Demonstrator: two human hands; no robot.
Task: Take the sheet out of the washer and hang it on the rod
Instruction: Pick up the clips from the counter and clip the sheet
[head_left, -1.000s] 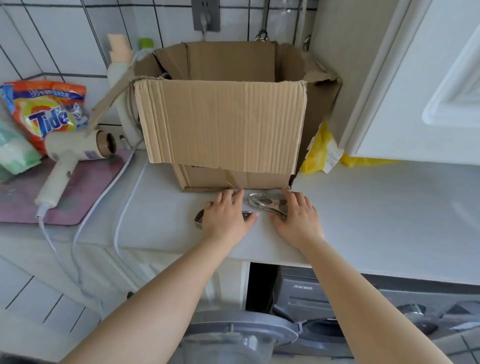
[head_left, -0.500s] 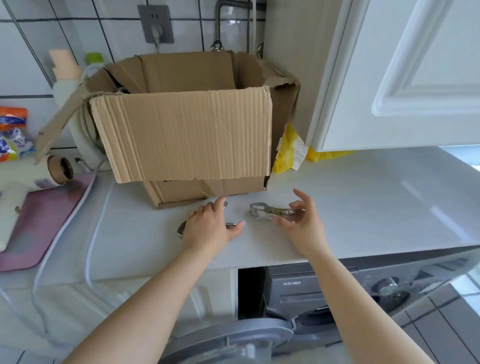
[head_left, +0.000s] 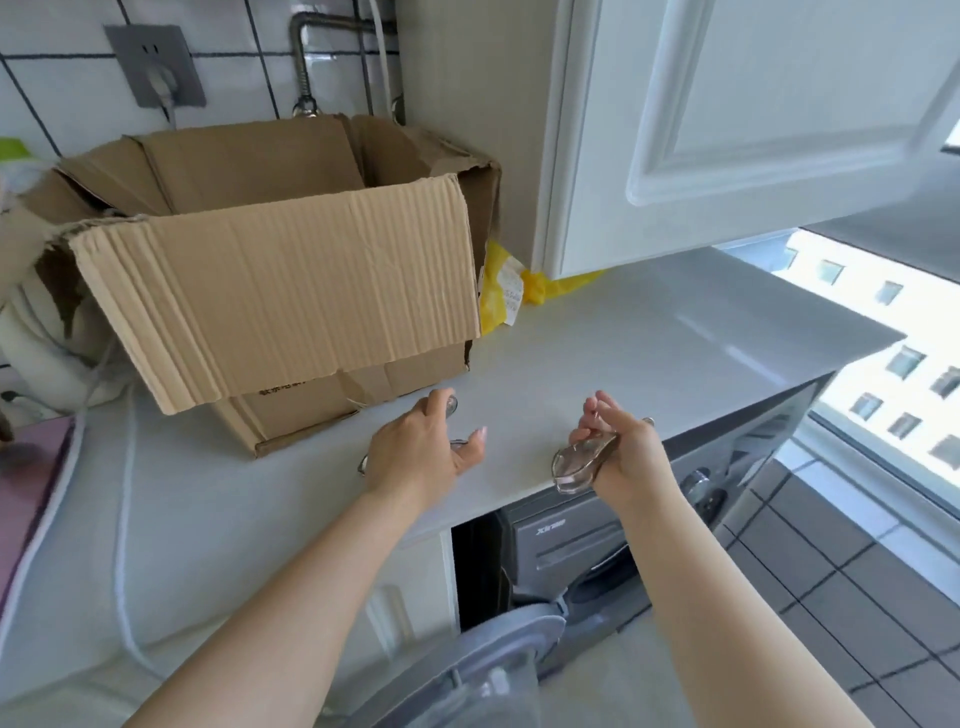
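Gathering clips off surface (head_left: 597, 332): right hand (head_left: 626, 457) grips clip (head_left: 579, 460), left hand (head_left: 421, 452) curls over another (head_left: 457, 444), grip unclear; next, sheet from washer (head_left: 587, 545).

Box (head_left: 280, 291) brown, ribbed — bag (head_left: 501, 291) yellow — washer (head_left: 582, 540) grey.
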